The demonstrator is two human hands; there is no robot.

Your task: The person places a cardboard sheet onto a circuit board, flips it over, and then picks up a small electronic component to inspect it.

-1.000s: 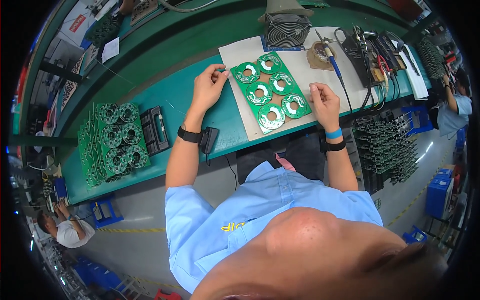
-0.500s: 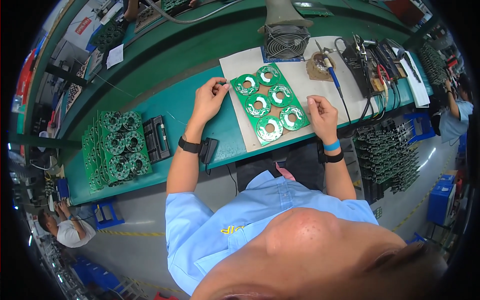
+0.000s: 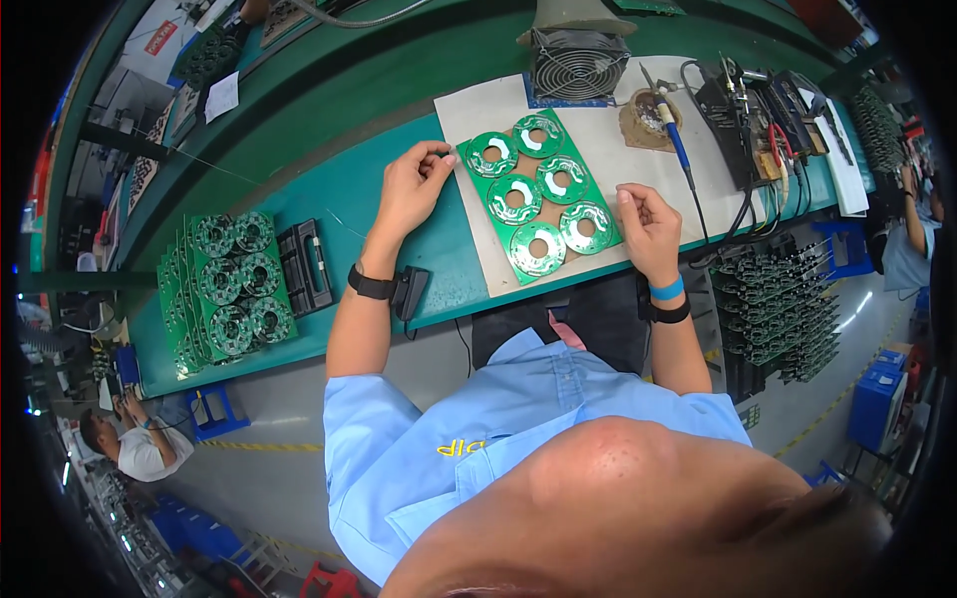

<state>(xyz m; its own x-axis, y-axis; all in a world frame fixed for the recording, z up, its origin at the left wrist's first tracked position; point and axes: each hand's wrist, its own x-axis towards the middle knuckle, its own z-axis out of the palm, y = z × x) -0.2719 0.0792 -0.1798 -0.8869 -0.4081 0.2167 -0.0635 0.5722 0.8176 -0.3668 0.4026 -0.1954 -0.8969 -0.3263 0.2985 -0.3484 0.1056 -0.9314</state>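
Note:
A green circuit board panel [image 3: 527, 204] with several round boards, each with a hole in its middle, lies flat on a pale sheet [image 3: 475, 244] in front of me. My left hand [image 3: 414, 186] is at the panel's upper left corner, thumb and forefinger pinched together. Whether that pinch touches the panel's edge or holds something small, I cannot make out. Just off the panel's right side is my right hand [image 3: 652, 231], its fingers curled and the thumb against the forefinger. Anything between those fingertips is too small to see.
Behind the panel stands a fan [image 3: 578, 70]. A blue-handled soldering iron [image 3: 670, 130] rests by a round holder [image 3: 653, 118] at right. Stacked populated panels [image 3: 229, 284] stand upright at left, beside a black case [image 3: 304, 269]. More boards [image 3: 773, 319] are racked below right.
The view has shifted slightly, so the bench appears a little changed in position. Both hands keep nearly the same pose beside the panel.

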